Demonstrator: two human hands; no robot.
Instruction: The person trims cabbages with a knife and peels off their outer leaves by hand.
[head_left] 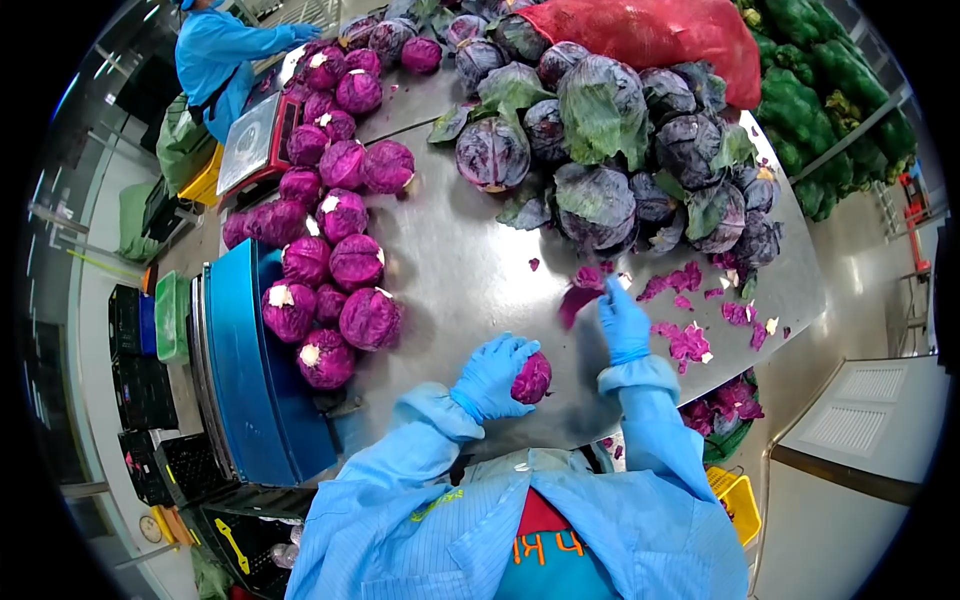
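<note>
Cabbage (534,380), purple and rounded, is clasped over the metal surface (450,270) by the left gloved hand (497,377), its fingers curved around one side. Beyond and right of this cabbage, the right gloved hand (624,326) is seen with fingers folded; whether anything is gripped cannot be told. Left of the clasped cabbage, peeled cabbages (342,216) are gathered; beyond it, leafy cabbages (602,110) are heaped.

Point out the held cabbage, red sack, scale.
Held cabbage (534,380): head view, uncovered side beside the glove.
Red sack (655,45): head view, mid-side.
Scale (250,142): head view, metal plate.
</note>
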